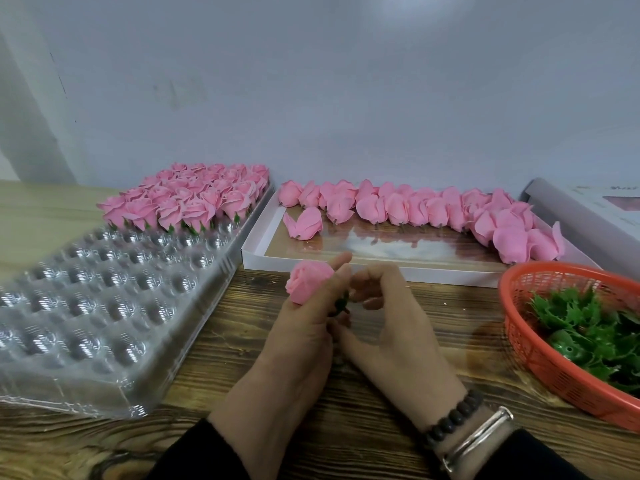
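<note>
The left hand (304, 327) grips a pink foam rose head (306, 280) between thumb and curled fingers, with the bloom pointing away from the person, just above the wooden tabletop (398, 427). The right hand (394, 323), fingers curled in, pinches a small green plastic calyx (341, 303) at the rose's base, right against the left fingertips.

The petals look soft, so too firm a squeeze from the left hand would likely dent or crease them. Most of the calyx is hidden between the fingers, so it could seat crooked or slip off if it is pushed at an angle. A loosened grip might let the bloom drop and roll across the tabletop.

To the left of the left hand lies a clear plastic blister tray (104, 306) of round dimples. Its near rows are bare, and its far rows hold finished pink roses with green bases (187, 199). Beyond both hands, a shallow white cardboard box (263, 263) holds bare pink rose heads (415, 209), lined along its far edge and piled in its right corner. To the right of the right hand, an orange plastic mesh basket (540, 358) holds a heap of loose green calyxes (581, 323).
</note>
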Action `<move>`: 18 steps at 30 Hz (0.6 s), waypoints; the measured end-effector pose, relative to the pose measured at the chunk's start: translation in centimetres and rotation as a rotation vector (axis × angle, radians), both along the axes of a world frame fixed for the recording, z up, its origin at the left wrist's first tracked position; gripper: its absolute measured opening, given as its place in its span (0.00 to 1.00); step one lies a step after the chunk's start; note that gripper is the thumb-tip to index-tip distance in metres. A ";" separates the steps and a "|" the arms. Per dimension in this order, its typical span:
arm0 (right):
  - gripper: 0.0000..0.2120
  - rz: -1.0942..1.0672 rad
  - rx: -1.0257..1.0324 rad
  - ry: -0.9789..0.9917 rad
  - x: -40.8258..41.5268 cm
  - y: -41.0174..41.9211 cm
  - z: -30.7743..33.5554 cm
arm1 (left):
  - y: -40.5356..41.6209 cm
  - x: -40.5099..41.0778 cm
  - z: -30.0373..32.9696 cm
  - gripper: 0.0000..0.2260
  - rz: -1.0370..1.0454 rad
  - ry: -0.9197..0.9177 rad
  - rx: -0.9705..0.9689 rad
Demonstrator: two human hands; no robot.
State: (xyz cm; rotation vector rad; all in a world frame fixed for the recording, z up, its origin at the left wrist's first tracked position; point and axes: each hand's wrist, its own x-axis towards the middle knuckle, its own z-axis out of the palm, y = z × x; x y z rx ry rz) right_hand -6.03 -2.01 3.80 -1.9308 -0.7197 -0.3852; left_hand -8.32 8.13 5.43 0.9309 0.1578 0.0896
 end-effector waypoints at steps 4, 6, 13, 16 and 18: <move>0.22 -0.088 -0.107 0.018 0.0 0.1 -0.2 | -0.7 -0.2 0.0 0.20 -0.069 -0.020 -0.054; 0.19 -0.097 -0.097 0.029 -0.2 0.0 -0.1 | -0.7 -0.2 0.0 0.19 -0.091 -0.010 -0.074; 0.07 0.296 0.212 0.499 -0.1 -0.6 1.0 | 0.8 0.1 0.3 0.21 -0.205 0.039 -0.015; 0.17 0.238 0.216 0.468 -0.1 -0.3 0.7 | 0.5 0.1 0.2 0.12 -0.161 0.007 -0.077; 0.19 0.163 0.170 0.399 -0.2 -0.1 0.6 | 0.4 0.0 0.2 0.09 -0.151 -0.011 -0.087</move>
